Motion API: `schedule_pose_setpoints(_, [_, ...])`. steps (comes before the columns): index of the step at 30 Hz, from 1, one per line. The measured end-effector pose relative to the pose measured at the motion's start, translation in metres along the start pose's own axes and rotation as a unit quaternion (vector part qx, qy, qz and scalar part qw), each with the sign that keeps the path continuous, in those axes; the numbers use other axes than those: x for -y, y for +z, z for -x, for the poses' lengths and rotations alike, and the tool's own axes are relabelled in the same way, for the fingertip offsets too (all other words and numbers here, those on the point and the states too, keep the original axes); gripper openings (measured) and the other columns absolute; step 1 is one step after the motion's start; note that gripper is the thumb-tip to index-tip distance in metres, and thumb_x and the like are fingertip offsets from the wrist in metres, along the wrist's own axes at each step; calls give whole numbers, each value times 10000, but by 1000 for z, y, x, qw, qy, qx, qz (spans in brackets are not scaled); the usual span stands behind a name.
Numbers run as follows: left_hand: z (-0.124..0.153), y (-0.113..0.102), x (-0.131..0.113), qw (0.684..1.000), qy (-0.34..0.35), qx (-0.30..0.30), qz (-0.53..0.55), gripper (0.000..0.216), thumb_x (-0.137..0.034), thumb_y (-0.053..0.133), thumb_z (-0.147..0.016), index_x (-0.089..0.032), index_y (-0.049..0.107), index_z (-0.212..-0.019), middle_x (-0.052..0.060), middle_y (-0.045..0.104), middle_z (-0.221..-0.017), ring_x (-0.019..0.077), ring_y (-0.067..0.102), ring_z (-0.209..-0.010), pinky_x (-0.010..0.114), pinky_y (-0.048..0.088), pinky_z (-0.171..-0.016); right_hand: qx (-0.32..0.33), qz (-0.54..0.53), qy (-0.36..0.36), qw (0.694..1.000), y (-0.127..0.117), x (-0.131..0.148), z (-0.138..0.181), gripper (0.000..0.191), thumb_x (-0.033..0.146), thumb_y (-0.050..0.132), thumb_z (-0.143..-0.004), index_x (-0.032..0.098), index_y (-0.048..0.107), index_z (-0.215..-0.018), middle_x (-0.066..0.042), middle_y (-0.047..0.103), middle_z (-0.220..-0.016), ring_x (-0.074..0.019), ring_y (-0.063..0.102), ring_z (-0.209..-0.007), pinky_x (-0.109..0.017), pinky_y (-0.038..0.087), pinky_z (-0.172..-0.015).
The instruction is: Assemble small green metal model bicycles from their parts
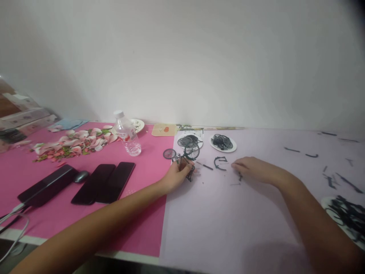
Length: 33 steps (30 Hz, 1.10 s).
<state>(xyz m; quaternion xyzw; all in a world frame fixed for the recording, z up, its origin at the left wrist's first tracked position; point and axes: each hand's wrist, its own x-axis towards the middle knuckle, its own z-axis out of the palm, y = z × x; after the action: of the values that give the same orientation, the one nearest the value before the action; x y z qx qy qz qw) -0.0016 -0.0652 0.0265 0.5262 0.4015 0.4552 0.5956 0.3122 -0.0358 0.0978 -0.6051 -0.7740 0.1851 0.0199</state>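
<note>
My left hand (176,177) is closed around a dark miniature bicycle (191,151), whose spoked wheel points up and away from me. Thinner parts of it stick out below my fingers. A loose spoked wheel (169,153) lies just left of that hand. My right hand (251,167) is low over the lilac surface with fingers drawn together. Under it a small dark piece (240,176) shows; whether the fingertips grip it is hidden. Between the hands lie a curved dark part (219,163) and a thin screwdriver-like tool (205,166).
Two white plates, one with spoked wheels (222,142), stand at the back. A plate of black parts (346,217) is at right, with loose pieces (330,180) nearby. At left are a bottle (129,137), phones (114,184), a black case (47,186) and pink petals (76,140).
</note>
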Motion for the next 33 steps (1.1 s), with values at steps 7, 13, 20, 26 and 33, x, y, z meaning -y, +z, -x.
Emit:
schedule_pose_setpoints(7, [-13, 19, 0, 1000, 18, 8, -8, 361, -501, 680, -926, -170, 575, -1025, 89, 755, -925, 155, 671, -756, 306, 510, -732, -62, 19, -14, 998, 6, -3, -17, 369, 412, 423, -1002, 233, 706, -846, -67, 763, -900, -238, 670, -791, -315, 453, -719])
schedule_pose_setpoints(13, [-22, 29, 4, 998, 52, 19, -7, 402, -552, 654, -936, -173, 578, -1046, 95, 751, -935, 162, 672, -767, 308, 519, -735, -51, -37, -53, 997, 3, -21, -32, 366, 519, 519, -958, 232, 745, -930, -71, 774, -997, -231, 687, -845, -311, 486, -736])
schedule_pose_setpoints(20, [-19, 20, 9, 994, 93, -37, -39, 359, -520, 621, -962, -167, 624, -1030, 76, 728, -916, 189, 693, -867, 314, 536, -808, -34, -70, -2, 997, 17, -41, -21, 334, 488, 785, -738, 236, 768, -956, -60, 759, -888, -243, 697, -804, -324, 515, -689])
schedule_pose_setpoints(26, [-15, 19, 10, 994, 91, -62, -21, 315, -476, 630, -964, -168, 616, -1028, 63, 719, -894, 180, 688, -847, 309, 543, -804, -13, -101, -14, 995, 23, -36, -13, 277, 466, 731, -797, 234, 755, -946, -64, 784, -926, -251, 723, -856, -336, 539, -744])
schedule_pose_setpoints(33, [-17, 19, 12, 994, 82, -70, -32, 305, -478, 632, -959, -178, 618, -1016, 50, 715, -873, 178, 683, -813, 316, 550, -802, -66, -25, -6, 997, 26, -25, -11, 240, 398, 615, -861, 238, 769, -954, -70, 787, -946, -246, 710, -798, -328, 501, -668])
